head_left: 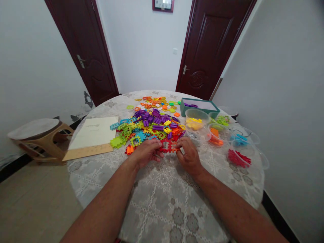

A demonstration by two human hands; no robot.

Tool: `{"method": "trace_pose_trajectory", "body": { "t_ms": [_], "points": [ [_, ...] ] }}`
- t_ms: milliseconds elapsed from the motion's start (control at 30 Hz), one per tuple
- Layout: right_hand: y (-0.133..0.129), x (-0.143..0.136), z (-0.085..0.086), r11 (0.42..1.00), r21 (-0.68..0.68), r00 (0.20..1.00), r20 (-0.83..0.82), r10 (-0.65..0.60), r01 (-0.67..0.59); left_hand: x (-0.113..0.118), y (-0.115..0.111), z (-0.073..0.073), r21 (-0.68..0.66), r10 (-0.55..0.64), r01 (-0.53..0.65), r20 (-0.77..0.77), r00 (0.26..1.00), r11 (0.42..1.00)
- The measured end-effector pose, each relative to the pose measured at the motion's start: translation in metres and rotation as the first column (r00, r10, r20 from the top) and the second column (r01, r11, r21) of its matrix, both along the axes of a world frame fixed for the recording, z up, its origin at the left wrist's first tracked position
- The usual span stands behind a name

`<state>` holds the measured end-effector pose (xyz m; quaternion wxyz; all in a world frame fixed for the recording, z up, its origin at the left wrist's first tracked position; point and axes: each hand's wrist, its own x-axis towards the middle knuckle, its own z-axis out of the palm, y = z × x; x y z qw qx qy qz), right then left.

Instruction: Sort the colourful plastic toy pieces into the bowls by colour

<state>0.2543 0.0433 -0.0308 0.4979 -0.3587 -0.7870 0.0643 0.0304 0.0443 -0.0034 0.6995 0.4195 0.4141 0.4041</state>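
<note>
A flat, toothed red piece (pixel 166 146) with openings through it is spread between the two hands, right at the near edge of a heaped pile (pixel 136 130) of coloured plastic pieces, and its long axis runs from 9 to 3 o'clock, taking 12 as straight away from the person. The left hand (pixel 146 153) pinches its 9 o'clock end and the right hand (pixel 189 156) pinches its 3 o'clock end, so both grasp the same thing and neither is clearly nearer to it; its right part looks more orange, and whether that is a second piece joined on I cannot tell. Both forearms come in from the near side, the left from about 7 o'clock and the right from about 5. From the red piece, the pile reaches from 10 round to 12 o'clock, with purple pieces (pixel 149 116) on its top, and a small orange piece (pixel 130 150) sits at 9 o'clock, beyond the left hand. Yellow pieces (pixel 194 124) sit in a clear tub near 2 o'clock, past the right hand, with a green box (pixel 186 110) further off at 1 o'clock. Dark pink pieces (pixel 239 158) lie at 3 o'clock on the patterned surface (pixel 152 192), and a pale board (pixel 93 133) lies flat towards 10 o'clock
</note>
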Motion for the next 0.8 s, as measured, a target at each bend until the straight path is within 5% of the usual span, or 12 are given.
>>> {"method": "trace_pose_trajectory", "body": {
  "t_ms": [100,400,633,800],
  "points": [
    [-0.0022,-0.0029,0.0029,1.0,0.016,1.0,0.002,0.019,-0.019,0.007,-0.0041,-0.0018,-0.028,-0.092,0.092,0.006,0.996,0.995],
    [-0.0037,-0.008,0.0053,0.997,0.052,0.998,-0.006,0.06,-0.059,0.0094,-0.0014,0.0007,0.001,-0.063,0.063,-0.064,0.996,0.998],
    [-0.0047,-0.0082,0.0076,0.987,-0.04,0.988,-0.005,0.153,-0.153,0.0108,0.0007,0.0037,0.062,0.086,-0.076,-0.169,0.982,0.995],
    [-0.0008,-0.0068,0.0057,0.957,-0.245,0.974,-0.199,0.106,-0.154,0.0082,0.0037,0.0035,0.1,0.104,-0.079,-0.272,0.957,0.992]
  ]
}}
